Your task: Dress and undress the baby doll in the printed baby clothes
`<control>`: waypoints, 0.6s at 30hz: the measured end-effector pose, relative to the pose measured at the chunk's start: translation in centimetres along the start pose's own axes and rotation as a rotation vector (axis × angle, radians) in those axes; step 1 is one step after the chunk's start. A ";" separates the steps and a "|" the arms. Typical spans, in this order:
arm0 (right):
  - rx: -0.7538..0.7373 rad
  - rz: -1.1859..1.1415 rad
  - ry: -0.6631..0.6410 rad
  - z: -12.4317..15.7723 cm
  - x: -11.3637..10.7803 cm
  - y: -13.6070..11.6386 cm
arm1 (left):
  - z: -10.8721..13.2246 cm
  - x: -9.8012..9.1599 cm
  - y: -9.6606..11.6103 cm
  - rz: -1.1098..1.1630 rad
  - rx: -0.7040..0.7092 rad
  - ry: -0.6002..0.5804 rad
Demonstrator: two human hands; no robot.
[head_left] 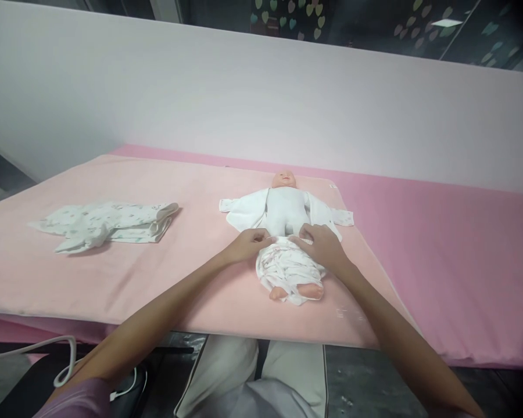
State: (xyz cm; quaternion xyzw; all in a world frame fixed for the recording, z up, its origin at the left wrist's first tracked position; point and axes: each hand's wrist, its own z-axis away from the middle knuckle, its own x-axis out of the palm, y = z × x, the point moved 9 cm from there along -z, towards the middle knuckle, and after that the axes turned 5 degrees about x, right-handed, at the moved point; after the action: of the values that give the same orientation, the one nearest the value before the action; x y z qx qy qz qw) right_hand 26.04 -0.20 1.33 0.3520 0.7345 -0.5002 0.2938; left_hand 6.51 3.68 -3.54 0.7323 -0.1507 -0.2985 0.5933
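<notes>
A baby doll [286,209] lies on its back on a pink towel [157,273], head away from me, an open white top spread under its arms. Patterned white trousers [287,270] cover its legs, with both feet showing at the cuffs. My left hand [249,242] pinches the trousers' waistband at the doll's left hip. My right hand [320,244] grips the waistband on the other side. Both hands sit at the doll's waist, fingers closed on the fabric.
A folded patterned garment [108,223] lies on the towel to the left. The towel covers a pink mattress [453,261] against a white wall. A white cable [65,360] hangs below the front edge by my knees.
</notes>
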 end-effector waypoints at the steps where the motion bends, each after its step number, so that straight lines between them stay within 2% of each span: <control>1: 0.043 -0.010 -0.007 0.1 0.1 1.0 | -0.1 -0.2 -0.9 0.025 -0.035 0.038; 3: 0.120 -0.111 -0.057 0.6 0.6 2.8 | -0.1 -0.2 -2.4 0.090 -0.111 0.078; 6: 0.190 -0.457 -0.194 1.3 2.0 4.1 | 0.0 0.7 -3.5 0.335 -0.220 0.109; 9: 0.359 -0.851 -0.253 1.3 3.6 5.4 | -0.1 2.4 -2.7 0.691 -0.278 0.097; 11: 0.473 -0.997 -0.239 1.0 4.5 6.3 | -0.3 3.1 -1.7 0.824 -0.271 0.064; 14: 0.467 -0.984 -0.231 0.1 4.2 6.6 | -0.4 2.8 -1.1 0.874 -0.250 0.055; 18: 0.269 -0.707 -0.374 -0.7 2.4 5.2 | -0.3 -0.4 -2.3 0.784 -0.209 0.184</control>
State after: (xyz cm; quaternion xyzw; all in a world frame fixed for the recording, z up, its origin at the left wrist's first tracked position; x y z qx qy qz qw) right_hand 28.86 2.34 -3.07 0.0168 0.6722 -0.7170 0.1838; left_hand 6.06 4.75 -5.56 0.5790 -0.3335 0.0029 0.7440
